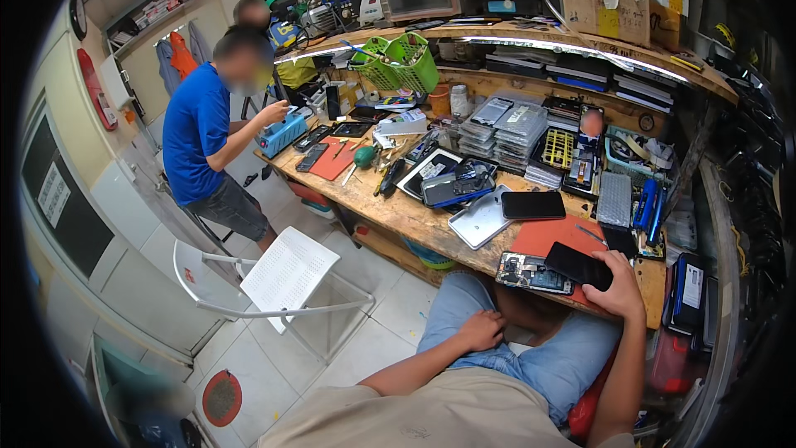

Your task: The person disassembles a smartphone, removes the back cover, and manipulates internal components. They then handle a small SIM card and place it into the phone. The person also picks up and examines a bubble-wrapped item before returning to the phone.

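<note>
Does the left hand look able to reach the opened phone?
Likely yes: the left hand rests on the lap, near the workbench where the opened phone lies; the dark phone in the right hand hides at most one end.

Wooden bench with red mat

Left forearm slanting across lap; left hand resting at inner left thigh, back up, fingers loosely bent. Right forearm near vertical, reaching forward; right hand turned inward, fingers curled in grip. Hands well apart, thighs spread.
</note>
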Motion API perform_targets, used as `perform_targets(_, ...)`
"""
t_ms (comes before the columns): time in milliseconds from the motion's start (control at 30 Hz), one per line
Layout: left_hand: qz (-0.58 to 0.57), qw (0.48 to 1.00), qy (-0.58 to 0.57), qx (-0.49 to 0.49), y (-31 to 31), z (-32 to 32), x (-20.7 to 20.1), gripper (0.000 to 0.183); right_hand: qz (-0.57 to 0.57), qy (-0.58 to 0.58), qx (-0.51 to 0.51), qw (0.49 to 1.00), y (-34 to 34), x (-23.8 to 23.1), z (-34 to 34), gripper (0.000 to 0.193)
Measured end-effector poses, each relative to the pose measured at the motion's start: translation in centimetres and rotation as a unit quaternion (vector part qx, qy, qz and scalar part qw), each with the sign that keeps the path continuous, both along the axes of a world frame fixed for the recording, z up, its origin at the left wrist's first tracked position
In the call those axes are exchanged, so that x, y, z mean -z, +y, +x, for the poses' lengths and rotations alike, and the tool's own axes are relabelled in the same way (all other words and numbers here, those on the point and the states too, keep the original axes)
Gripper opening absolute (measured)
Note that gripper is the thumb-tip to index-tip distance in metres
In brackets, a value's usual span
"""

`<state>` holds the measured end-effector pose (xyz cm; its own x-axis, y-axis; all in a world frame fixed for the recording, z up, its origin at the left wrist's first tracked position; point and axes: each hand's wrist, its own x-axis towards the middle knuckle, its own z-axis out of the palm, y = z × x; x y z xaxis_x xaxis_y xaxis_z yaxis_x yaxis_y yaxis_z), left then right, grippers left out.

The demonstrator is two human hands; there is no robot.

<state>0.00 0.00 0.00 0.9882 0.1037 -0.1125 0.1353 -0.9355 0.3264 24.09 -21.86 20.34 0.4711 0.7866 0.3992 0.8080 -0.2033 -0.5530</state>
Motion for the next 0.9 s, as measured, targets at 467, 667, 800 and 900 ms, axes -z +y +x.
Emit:
perform_targets(467,0.008,0.999,-0.043,0.000,0.1,0.0,0.4,0.026,0.080,0.059,-0.049,0.994,4.7,1.7,-2.0,0.060)
perform_targets(667,0.005,0.999,-0.036,-0.005,0.1,-0.2,0.7,0.028,0.058,0.013,-0.037,0.998,4.4,2.1,-2.2,0.063)
perform_targets(800,0.005,0.999,-0.036,0.000,0.3,-0.2,0.6,0.029,0.033,-0.033,-0.044,0.998,4.4,2.2,-2.3,0.065)
perform_targets(900,0.001,0.999,-0.034,-0.001,0.2,-0.2,0.5,0.029,0.022,-0.040,-0.050,0.998,4.5,2.2,-2.3,0.066)
